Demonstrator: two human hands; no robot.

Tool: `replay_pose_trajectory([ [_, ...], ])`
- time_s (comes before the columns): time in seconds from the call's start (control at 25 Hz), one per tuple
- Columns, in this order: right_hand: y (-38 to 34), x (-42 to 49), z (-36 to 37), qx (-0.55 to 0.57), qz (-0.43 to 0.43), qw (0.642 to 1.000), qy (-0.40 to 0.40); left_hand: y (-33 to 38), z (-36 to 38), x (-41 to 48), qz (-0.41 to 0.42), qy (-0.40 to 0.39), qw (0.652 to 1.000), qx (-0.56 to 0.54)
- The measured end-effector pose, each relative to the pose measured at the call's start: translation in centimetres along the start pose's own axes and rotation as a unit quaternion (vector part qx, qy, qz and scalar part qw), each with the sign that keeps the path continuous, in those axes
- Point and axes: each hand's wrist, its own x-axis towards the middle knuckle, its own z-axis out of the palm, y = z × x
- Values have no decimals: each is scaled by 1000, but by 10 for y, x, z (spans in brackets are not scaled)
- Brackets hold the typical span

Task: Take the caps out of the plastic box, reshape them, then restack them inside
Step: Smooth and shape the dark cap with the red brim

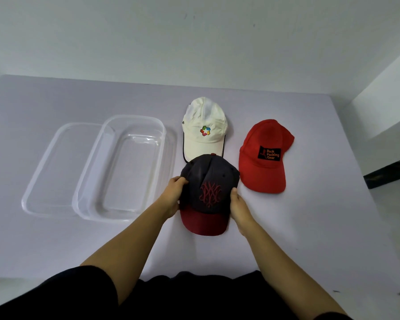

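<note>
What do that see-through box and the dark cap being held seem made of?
The plastic box looks like clear, glossy rigid plastic: the table shows through it and its rim catches highlights. The dark cap seems matte woven fabric, probably cotton: creased crown, raised red embroidery.

A pale lilac table (310, 227) carries everything. At left lies a clear plastic box (125, 176), with a clear lid (53, 167) flat against its left side. Just right of the box, far, lies a white cap (203, 135). A red cap (263, 162) lies farther right. Nearest is a dark cap (208, 192), its crown overlapping the white cap's brim.
</note>
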Motion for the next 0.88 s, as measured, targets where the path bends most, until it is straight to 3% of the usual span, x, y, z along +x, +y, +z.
replay_pose_trajectory([
  [0.12,3,-7,-2,-170,-79,980,70,-6,-1,1,61,62,987,132],
  [0.2,9,-12,-7,-231,-102,961,111,-13,1,-6,121,110,957,239],
  [0.28,22,-20,-12,-279,-123,946,108,-24,3,-21,198,132,924,300],
  [0.36,38,-32,-15,-316,-143,935,70,-46,1,-32,259,100,898,341],
  [0.52,60,-43,0,-415,-187,890,4,-89,0,-33,239,-7,834,498],
  [0.72,58,-37,24,-531,-157,823,128,-100,7,-26,219,77,776,587],
  [0.84,60,-32,30,-567,-151,790,178,-112,7,-24,264,149,723,621],
  [0.88,62,-30,30,-574,-154,784,181,-114,8,-24,256,154,723,623],
])
